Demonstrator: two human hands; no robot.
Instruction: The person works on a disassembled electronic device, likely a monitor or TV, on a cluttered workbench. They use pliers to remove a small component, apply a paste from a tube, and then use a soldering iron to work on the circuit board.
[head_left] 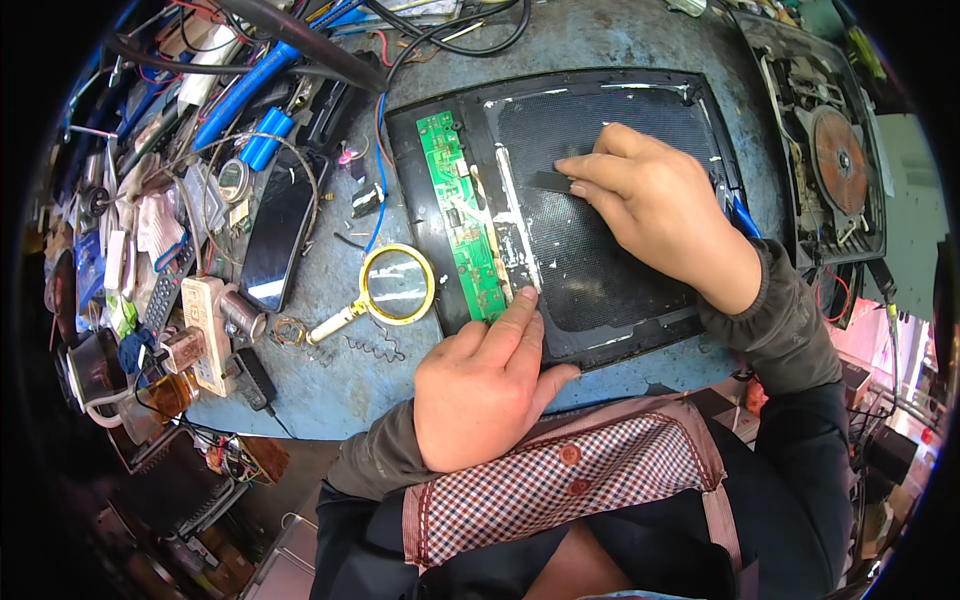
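A black panel point(615, 305) lies on the bench, with a dark mesh middle, white residue point(516, 220) and a long green circuit board point(450, 190) along its left side. My right hand point(655, 210) pinches a small flat black strip point(548, 181) over the mesh. My left hand point(480, 390) rests its fingers on the panel's lower left edge beside the board, thumb apart. A blue-handled tool point(742, 218), partly hidden, is at the panel's right edge. A gold-rimmed magnifier point(397, 283) lies to the panel's left.
The blue worn bench point(640, 40) holds a phone point(275, 240), cables, blue cylinders point(265, 138), a power strip point(205, 330) and cluttered tools on the left. At the right sits an opened appliance point(838, 160) with a round copper-coloured coil. A checked cloth flap is at the bench's front edge.
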